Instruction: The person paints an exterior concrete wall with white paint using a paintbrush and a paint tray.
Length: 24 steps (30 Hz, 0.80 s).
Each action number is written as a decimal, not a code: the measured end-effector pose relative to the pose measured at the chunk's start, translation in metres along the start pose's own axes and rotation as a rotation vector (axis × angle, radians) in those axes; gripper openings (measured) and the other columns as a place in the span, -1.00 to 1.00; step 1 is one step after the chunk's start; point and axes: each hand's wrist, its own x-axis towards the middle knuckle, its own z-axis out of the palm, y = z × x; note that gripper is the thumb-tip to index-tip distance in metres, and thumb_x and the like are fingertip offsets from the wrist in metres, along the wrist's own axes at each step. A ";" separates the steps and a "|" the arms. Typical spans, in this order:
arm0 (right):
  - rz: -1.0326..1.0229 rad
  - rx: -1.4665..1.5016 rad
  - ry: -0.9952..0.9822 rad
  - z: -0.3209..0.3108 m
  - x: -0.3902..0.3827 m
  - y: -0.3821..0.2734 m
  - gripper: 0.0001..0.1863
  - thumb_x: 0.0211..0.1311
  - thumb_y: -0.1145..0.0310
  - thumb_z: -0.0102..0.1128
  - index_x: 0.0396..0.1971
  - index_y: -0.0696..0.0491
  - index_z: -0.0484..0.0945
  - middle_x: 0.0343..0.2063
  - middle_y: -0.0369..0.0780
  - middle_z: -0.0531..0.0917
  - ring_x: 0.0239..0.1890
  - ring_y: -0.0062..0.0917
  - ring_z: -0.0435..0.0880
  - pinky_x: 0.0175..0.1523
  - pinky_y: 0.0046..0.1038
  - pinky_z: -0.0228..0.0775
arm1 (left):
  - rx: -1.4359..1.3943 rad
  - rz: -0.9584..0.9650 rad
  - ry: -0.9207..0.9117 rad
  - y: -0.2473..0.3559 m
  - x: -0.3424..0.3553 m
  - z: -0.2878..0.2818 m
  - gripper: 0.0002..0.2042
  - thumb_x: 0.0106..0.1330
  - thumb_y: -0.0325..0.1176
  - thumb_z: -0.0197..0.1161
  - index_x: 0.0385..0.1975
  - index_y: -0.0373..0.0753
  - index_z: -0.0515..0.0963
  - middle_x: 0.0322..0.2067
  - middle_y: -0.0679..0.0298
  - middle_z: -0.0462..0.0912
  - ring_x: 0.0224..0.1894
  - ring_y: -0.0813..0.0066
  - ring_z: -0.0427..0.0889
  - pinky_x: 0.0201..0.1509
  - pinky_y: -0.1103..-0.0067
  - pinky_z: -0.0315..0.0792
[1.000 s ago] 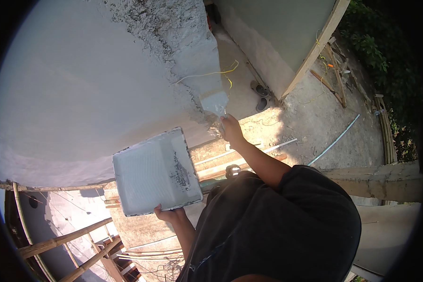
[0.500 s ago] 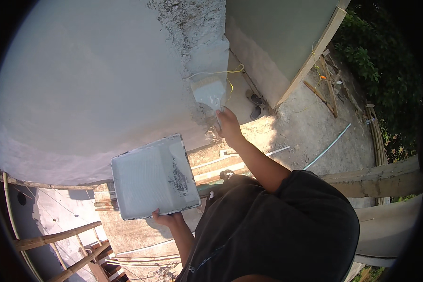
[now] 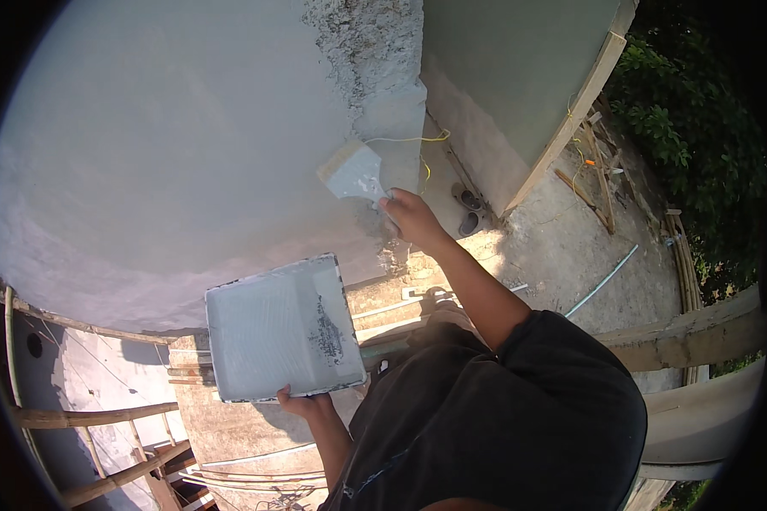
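Observation:
In my right hand (image 3: 411,220) is the handle of a wide paintbrush (image 3: 355,173), its head smeared with pale grey-white paint. The bristles point up and left, at or close against the wall (image 3: 187,153); whether they touch cannot be made out. That wall is mostly coated pale, with a rough bare strip (image 3: 349,64) near its right edge. My left hand (image 3: 302,403) grips the lower edge of a paint tray (image 3: 260,328), thumb over the rim and other fingers hidden beneath. Pale paint covers the tray's ribbed inside, and a dark patch shows at its right.
A yellow cord (image 3: 435,136) hangs near the wall's corner. Dark shoes (image 3: 469,209) stand on the floor beyond. Bamboo poles (image 3: 94,416) cross at lower left, a concrete beam (image 3: 682,328) lies at right, and a light blue pipe (image 3: 602,279) rests on the ground.
The brush has swung left, its bristles turning from nearly upright to up-left. My right hand stays near the wall's edge. The tray remains in my left hand, almost unmoved.

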 end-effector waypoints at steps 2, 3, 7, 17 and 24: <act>0.118 0.077 0.036 0.013 0.001 -0.011 -0.80 0.32 0.23 0.01 -0.29 0.07 0.44 -0.69 -0.35 0.38 -0.74 -0.70 0.30 -0.69 -0.60 0.04 | -0.015 0.011 0.002 0.002 0.002 -0.010 -0.27 -0.13 -0.19 0.01 0.20 -0.28 0.22 0.13 0.05 0.33 0.18 -0.03 0.31 0.25 0.07 0.22; 0.234 0.151 0.080 0.017 0.003 -0.020 -0.80 0.33 0.24 -0.02 -0.32 0.07 0.42 -0.68 -0.34 0.36 -0.75 -0.70 0.27 -0.73 -0.62 -0.05 | -0.028 0.041 -0.023 0.001 0.004 -0.012 -0.27 -0.13 -0.19 0.01 0.19 -0.28 0.22 0.13 0.05 0.33 0.18 -0.03 0.31 0.25 0.08 0.23; 0.183 0.239 0.033 0.011 -0.001 -0.013 -0.79 0.33 0.21 -0.04 -0.27 0.05 0.42 -0.68 -0.32 0.36 -0.77 -0.68 0.24 -0.76 -0.64 -0.09 | -0.076 0.105 -0.035 -0.005 0.004 -0.015 -0.28 -0.13 -0.19 0.02 0.18 -0.29 0.23 0.12 0.05 0.34 0.18 -0.03 0.32 0.24 0.08 0.23; 0.161 0.084 -0.111 0.012 0.013 0.008 -0.79 0.35 0.22 -0.07 -0.29 0.06 0.42 -0.74 -0.36 0.31 -0.79 -0.70 0.23 -0.73 -0.61 -0.04 | -0.091 0.145 -0.097 -0.033 0.007 0.019 -0.28 -0.08 -0.20 0.00 0.21 -0.32 0.18 0.14 0.03 0.31 0.19 -0.01 0.31 0.24 0.11 0.23; 0.161 0.092 -0.177 -0.015 0.023 -0.033 -0.77 0.36 0.21 -0.04 -0.37 0.06 0.43 -0.77 -0.39 0.31 -0.81 -0.72 0.25 -0.75 -0.61 -0.02 | -0.180 0.182 -0.039 -0.056 0.012 0.047 -0.27 -0.11 -0.20 0.01 0.21 -0.30 0.19 0.14 0.03 0.32 0.18 -0.03 0.31 0.24 0.08 0.24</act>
